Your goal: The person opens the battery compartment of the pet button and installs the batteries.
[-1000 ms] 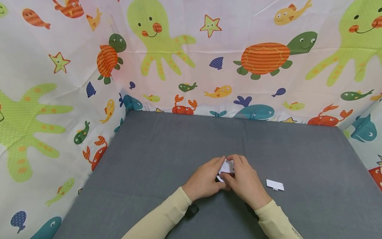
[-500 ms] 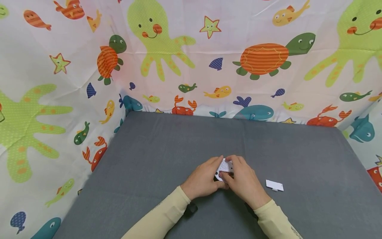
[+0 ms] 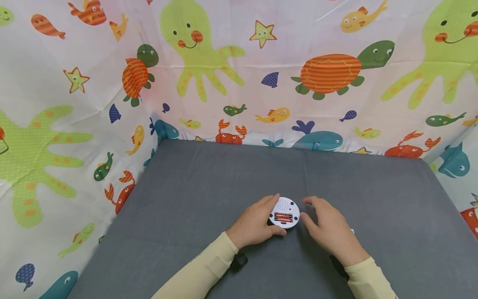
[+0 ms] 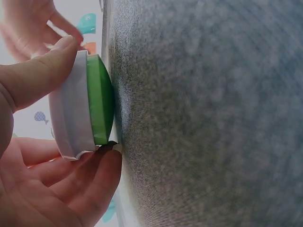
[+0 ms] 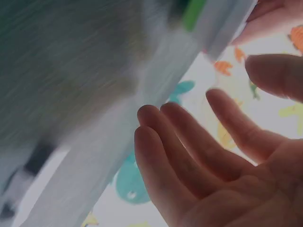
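Observation:
A round white sound button (image 3: pixel 293 208) lies face down on the grey cloth, its green dome (image 4: pixel 99 99) underneath in the left wrist view. Its back shows speaker holes and an uncovered battery compartment with several red batteries (image 3: pixel 283 217) in it. My left hand (image 3: pixel 253 222) grips the button's left side, thumb on the near edge and fingers round the far edge. Just right of the button, my right hand (image 3: pixel 332 230) is held apart from it, fingers loosely bent with nothing in them. Behind that hand, only a corner of the white battery cover (image 3: pixel 352 231) shows.
Grey cloth (image 3: pixel 224 174) covers the table. A white curtain (image 3: pixel 231 37) printed with sea animals stands along the back and both sides. At the lower left of the right wrist view is a blurred white and dark thing (image 5: pixel 40 177).
My right hand has let go of the sound button and moved right, uncovering the batteries and mostly hiding the battery cover. The left hand keeps its grip.

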Available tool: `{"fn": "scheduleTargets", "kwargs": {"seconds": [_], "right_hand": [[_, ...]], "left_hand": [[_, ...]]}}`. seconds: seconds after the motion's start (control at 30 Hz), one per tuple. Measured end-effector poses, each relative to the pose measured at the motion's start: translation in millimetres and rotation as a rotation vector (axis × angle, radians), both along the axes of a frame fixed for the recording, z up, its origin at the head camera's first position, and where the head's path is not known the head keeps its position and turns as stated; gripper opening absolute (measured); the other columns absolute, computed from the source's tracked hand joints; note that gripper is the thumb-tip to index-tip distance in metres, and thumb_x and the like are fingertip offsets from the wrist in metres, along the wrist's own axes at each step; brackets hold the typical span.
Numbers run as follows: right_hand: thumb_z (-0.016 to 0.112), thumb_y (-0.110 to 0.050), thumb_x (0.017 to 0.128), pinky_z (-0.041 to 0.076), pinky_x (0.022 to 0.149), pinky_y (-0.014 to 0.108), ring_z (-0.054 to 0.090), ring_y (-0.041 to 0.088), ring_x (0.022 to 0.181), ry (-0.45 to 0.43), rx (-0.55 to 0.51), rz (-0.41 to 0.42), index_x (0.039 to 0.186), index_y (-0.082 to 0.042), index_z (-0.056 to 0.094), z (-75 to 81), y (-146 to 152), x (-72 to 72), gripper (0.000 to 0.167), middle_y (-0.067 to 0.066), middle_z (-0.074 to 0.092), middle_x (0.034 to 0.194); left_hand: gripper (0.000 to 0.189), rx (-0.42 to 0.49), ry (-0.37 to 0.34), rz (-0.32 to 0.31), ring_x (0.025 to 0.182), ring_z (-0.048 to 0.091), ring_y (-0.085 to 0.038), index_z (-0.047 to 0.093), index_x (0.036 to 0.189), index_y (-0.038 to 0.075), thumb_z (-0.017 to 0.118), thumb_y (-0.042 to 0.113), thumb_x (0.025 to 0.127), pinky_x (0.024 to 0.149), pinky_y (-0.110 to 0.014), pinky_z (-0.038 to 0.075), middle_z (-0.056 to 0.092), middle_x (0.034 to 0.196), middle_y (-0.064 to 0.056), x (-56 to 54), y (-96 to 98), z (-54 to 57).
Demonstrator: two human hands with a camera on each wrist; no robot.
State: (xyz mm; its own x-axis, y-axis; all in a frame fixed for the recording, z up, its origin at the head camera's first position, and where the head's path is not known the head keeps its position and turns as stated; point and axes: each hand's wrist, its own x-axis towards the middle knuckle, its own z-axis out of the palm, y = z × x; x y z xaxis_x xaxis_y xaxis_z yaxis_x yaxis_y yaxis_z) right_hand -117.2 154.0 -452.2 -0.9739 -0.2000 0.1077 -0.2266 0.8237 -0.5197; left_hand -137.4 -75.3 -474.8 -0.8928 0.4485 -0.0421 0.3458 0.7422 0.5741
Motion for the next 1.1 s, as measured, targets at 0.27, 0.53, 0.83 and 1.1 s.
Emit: {"fn": "scheduleTargets", "kwargs": {"seconds": [0.27,0.53,0.83,1.1], "right_hand": [[0.079,-0.008,0.091,0.058,0.089,0.060,0.074,0.037,0.106,0.037,0.082,-0.009,0.113,-0.009,0.076,-9.7,45,12.0,0.022,0.015,0.077,0.117],[0.088,-0.006,0.083,0.055,0.077,0.054,0.068,0.027,0.088,0.004,0.192,-0.034,0.096,-0.015,0.075,-12.6,85,17.5,0.021,0.007,0.075,0.099],[0.090,-0.006,0.080,0.050,0.071,0.045,0.058,0.019,0.080,0.010,0.211,-0.010,0.080,-0.020,0.069,-21.1,92,18.4,0.026,0.000,0.068,0.090],[0.089,-0.006,0.081,0.048,0.067,0.039,0.053,0.014,0.077,0.085,0.219,0.009,0.078,-0.020,0.067,-22.4,84,20.2,0.026,-0.005,0.063,0.085]], "left_hand": [[0.100,0.013,-0.006,-0.008,0.153,0.051,-0.023,0.035,0.170,0.012,0.089,0.041,0.091,0.123,-0.045,0.046,0.045,0.171,-0.004,1.8,-2.7,0.1],[0.100,0.011,-0.007,-0.011,0.153,0.051,-0.023,0.035,0.170,0.011,0.089,0.040,0.091,0.123,-0.045,0.046,0.045,0.171,-0.005,1.4,-1.1,-0.1],[0.100,0.002,0.005,-0.017,0.154,0.050,-0.023,0.035,0.170,0.011,0.089,0.040,0.090,0.123,-0.045,0.046,0.045,0.171,-0.005,0.8,-1.0,0.6],[0.100,0.010,0.002,-0.015,0.153,0.051,-0.023,0.036,0.169,0.010,0.090,0.040,0.090,0.123,-0.045,0.046,0.046,0.171,-0.006,0.2,-0.5,0.8]]}}
